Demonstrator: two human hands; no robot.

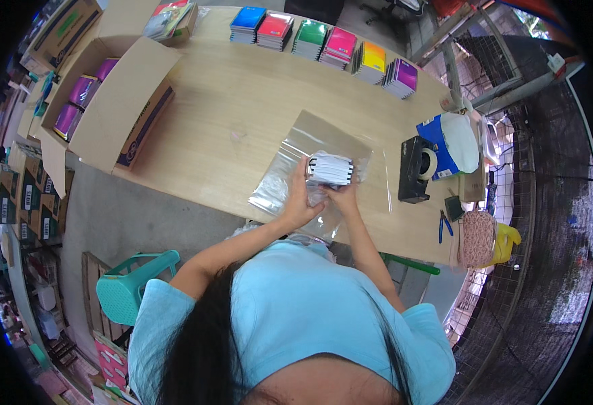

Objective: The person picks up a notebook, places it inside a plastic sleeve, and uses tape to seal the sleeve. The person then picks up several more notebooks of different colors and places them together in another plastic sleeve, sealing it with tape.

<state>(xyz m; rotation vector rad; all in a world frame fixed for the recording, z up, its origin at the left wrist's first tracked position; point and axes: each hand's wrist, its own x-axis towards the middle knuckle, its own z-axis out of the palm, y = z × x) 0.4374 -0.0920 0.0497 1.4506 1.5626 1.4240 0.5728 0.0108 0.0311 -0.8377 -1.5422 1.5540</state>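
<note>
A small stack of spiral notebooks [330, 169] stands between my hands, white page edges and black binding coils turned up. Clear plastic appears to wrap around it, though its exact fit is hard to make out. My left hand [301, 201] grips the near left side of the stack, fingers along its edge. On the near right side, my right hand [342, 197] closes around the lower corner. Beneath lie clear plastic bags [273, 182], spread flat on the light wooden table [222, 128].
Notebook stacks in several colours, one blue [248, 20], line the far edge. An open carton [124, 101] with purple packs stands at left. To the right are a black tape dispenser [412, 169], blue-handled pliers [445, 227] and a pink woven pouch [477, 239]. A green stool [131, 287] stands lower left.
</note>
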